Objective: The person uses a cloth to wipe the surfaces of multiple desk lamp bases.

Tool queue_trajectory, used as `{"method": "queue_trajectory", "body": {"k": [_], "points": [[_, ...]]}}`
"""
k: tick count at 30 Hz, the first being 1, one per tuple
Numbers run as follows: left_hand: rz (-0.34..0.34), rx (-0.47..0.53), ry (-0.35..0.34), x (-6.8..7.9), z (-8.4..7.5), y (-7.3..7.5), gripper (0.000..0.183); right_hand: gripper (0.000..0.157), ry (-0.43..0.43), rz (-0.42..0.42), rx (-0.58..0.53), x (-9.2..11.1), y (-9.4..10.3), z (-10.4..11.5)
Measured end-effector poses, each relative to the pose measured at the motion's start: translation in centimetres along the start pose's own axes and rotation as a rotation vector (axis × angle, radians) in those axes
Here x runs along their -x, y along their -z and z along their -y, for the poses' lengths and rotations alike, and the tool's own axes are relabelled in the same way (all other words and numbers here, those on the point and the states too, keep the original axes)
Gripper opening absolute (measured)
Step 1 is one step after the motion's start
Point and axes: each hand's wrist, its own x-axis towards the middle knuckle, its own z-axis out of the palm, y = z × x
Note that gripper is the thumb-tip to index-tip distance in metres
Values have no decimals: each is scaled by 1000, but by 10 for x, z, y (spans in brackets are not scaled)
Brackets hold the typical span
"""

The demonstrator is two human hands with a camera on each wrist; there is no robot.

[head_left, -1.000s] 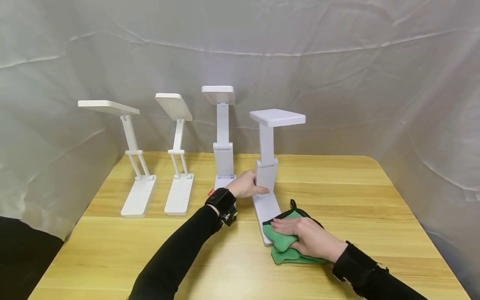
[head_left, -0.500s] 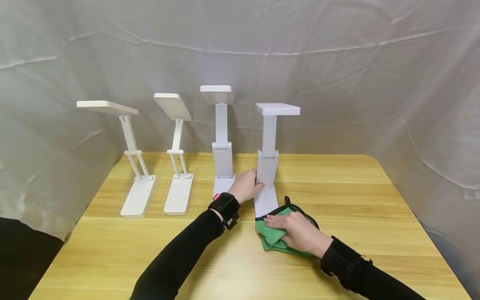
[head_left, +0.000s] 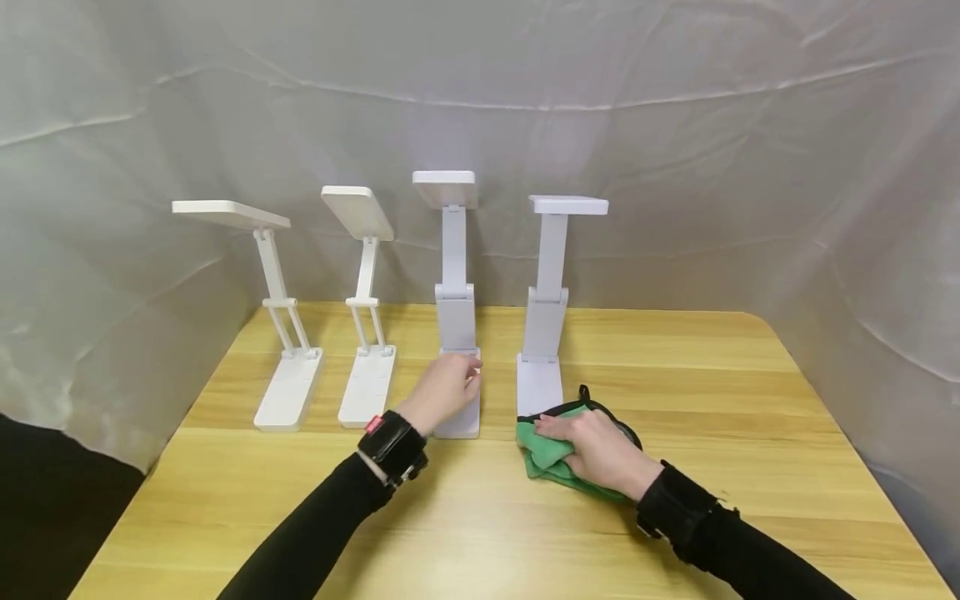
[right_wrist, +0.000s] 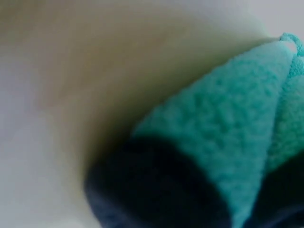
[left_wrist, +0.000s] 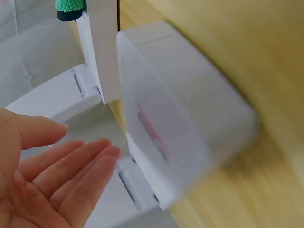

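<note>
Four white folding desk lamps stand in a row, so several bases share the table. At the right end, the rightmost lamp (head_left: pixel 546 325) has the front of its base covered by a green cloth (head_left: pixel 551 454) with black edging. My right hand (head_left: pixel 603 454) holds the cloth bunched there; its fingertips are partly hidden in the right wrist view, where the cloth (right_wrist: pixel 218 114) fills much of the picture. My left hand (head_left: pixel 442 390) hovers at the neighbouring lamp (head_left: pixel 457 321), fingers loose and holding nothing. The left wrist view shows that hand (left_wrist: pixel 61 175) beside a blurred lamp base (left_wrist: pixel 190 95).
Two more lamps, one at far left (head_left: pixel 288 387) and one beside it (head_left: pixel 367 383), stand on the wooden table (head_left: pixel 480 533). A grey fabric backdrop (head_left: pixel 675 208) rises behind and at both sides.
The rightmost lamp has turned and shifted back, now facing like its neighbour. My left hand has let go of it and moved left. My right hand and the cloth moved slightly left and back.
</note>
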Motion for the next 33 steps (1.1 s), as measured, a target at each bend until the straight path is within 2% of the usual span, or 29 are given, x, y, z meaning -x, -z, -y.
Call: {"method": "queue_trajectory", "body": {"k": [5,9,13,17,20,22,28,30,33], "points": [[-16,15,6,15,10,7,25,56,2,-32,9,5,4,-7],[-46,-6,7,23,16,10,25,52,-3,-27,8,8,7,-7],[-57,-15,-17,31,20,16,26,46,-49,-23,-59,13,17,0],[-80,-58,-45,40,26,26,27,46,-65,-125,-130,20,34,4],[-83,-90,-50,49,32,36,31,43,-77,-207,-92,29,53,1],[-78,-98,-52,55,36,42,34,43,-107,-228,-37,37,67,-1],[-107,-153,-98,77,51,58,38,45,-188,-198,46,62,97,2],[-116,-171,-96,85,56,62,40,44,-160,-181,42,66,99,8],[-128,-195,-78,96,62,67,44,45,-84,-160,18,63,90,21]]}}
